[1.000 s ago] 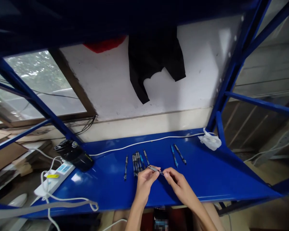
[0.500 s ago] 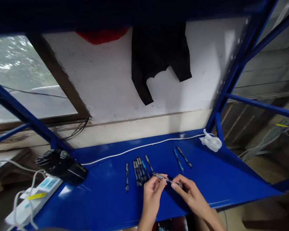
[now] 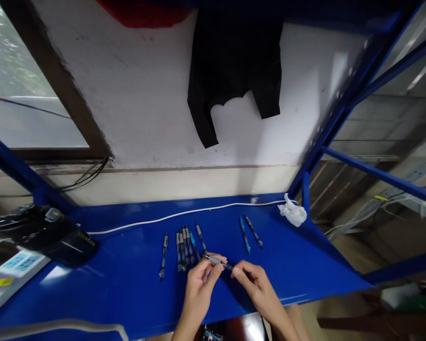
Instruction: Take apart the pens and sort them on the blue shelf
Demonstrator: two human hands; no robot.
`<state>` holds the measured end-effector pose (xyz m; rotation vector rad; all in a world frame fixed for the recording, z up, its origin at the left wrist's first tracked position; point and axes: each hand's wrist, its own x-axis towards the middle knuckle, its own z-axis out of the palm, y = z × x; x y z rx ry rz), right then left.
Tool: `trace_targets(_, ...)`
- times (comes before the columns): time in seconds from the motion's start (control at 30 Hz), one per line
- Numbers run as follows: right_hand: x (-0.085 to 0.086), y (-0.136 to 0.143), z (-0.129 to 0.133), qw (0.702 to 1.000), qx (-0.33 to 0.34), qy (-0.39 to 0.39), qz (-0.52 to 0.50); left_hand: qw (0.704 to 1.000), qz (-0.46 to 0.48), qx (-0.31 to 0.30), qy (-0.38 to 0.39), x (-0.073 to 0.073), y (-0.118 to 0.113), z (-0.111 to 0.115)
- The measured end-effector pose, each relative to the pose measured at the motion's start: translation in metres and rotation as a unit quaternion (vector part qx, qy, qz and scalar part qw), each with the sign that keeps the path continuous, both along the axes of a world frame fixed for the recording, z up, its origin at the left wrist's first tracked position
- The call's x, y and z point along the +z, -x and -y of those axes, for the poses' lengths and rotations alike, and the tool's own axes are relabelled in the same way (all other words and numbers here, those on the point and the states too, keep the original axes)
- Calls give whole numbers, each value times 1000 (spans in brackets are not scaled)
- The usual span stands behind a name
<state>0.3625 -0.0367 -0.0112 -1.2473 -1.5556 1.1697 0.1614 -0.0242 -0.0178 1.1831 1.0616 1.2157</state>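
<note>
My left hand [image 3: 202,277] is closed around the grey grip of a pen [image 3: 215,260], which it holds tilted above the blue tabletop [image 3: 128,279]. At the pen's right end, the thumb and fingers of my right hand [image 3: 253,279] are pinched together; they partly hide that end. Just beyond my left hand lies a row of several pens [image 3: 181,246] with dark barrels and grey grips, and a light blue pen [image 3: 193,241] among them. A single pen [image 3: 164,255] rests to their left. Further right are a blue pen [image 3: 244,234] and a grey-gripped pen [image 3: 253,231].
At the left stand a black jug-like container [image 3: 53,237] and a white power strip [image 3: 16,267]. A white cable [image 3: 156,220] runs along the table's back to a crumpled white plastic bag [image 3: 293,212]. Blue frame posts [image 3: 305,187] rise at the sides. Dark clothing [image 3: 234,61] hangs above.
The view has shifted, so the table items appear further left. My right hand has moved along the held pen; less of its dark right end shows between the fingers.
</note>
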Motion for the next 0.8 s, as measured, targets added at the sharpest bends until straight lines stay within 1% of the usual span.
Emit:
trace_targets(0.17, -1, -6, -2, 998, 40, 30, -30, 999, -19, -13, -30, 6, 0, 2)
trace_targets(0.27, -2, -10, -5, 995, 62, 38, -63, 998, -25, -24, -54, 6, 2, 3)
trace_targets(0.37, -7, -10, -5, 991, 75, 43, -98, 996, -40, -27, -74, 3, 2, 3)
trace_targets(0.47, -14, -9, -8, 983, 57, 53, -165, 994, -71, -21, -77, 0, -1, 5)
trace_targets(0.53, -15, -12, -18, 971, 19, 55, -230, 990, -104, 12, -90, -1, -1, 6)
trace_targets(0.6, -6, -19, -37, 951, -29, 41, -304, 979, -148, 77, -119, -1, 6, 7)
trace_targets(0.67, 10, -31, -68, 925, -67, 10, -375, 957, -197, 154, -147, 0, 26, 3)
trace_targets(0.7, 20, -37, -87, 911, -78, 1, -405, 943, -222, 193, -159, 0, 40, -2)
trace_targets(0.77, 37, -50, -129, 883, -91, 9, -460, 907, -279, 266, -168, -3, 73, -16)
trace_targets(0.8, 43, -55, -149, 872, -83, 22, -481, 893, -312, 281, -163, -5, 90, -25)
